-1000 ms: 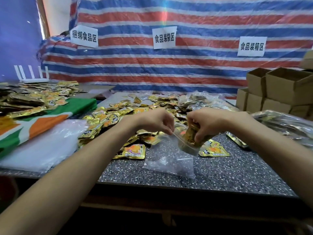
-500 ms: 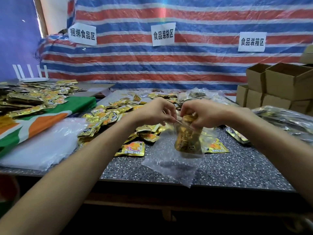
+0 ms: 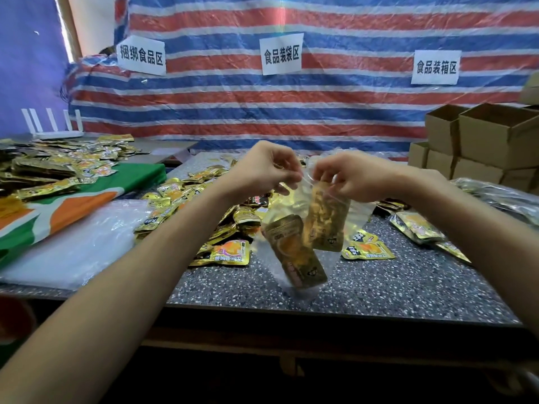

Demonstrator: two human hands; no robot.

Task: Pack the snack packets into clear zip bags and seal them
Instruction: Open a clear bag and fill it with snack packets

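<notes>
Head view: the left hand (image 3: 264,170) and right hand (image 3: 347,176) are raised close together above the speckled table (image 3: 379,281). Each pinches the top edge of a clear zip bag (image 3: 359,209) between curled fingers and thumb. The bag hangs clear of the table, and 2 gold snack packets (image 3: 296,252) sit tilted inside it. Loose gold packets (image 3: 180,196) lie heaped behind and to the left. Open cardboard boxes (image 3: 495,135) are stacked at far right.
</notes>
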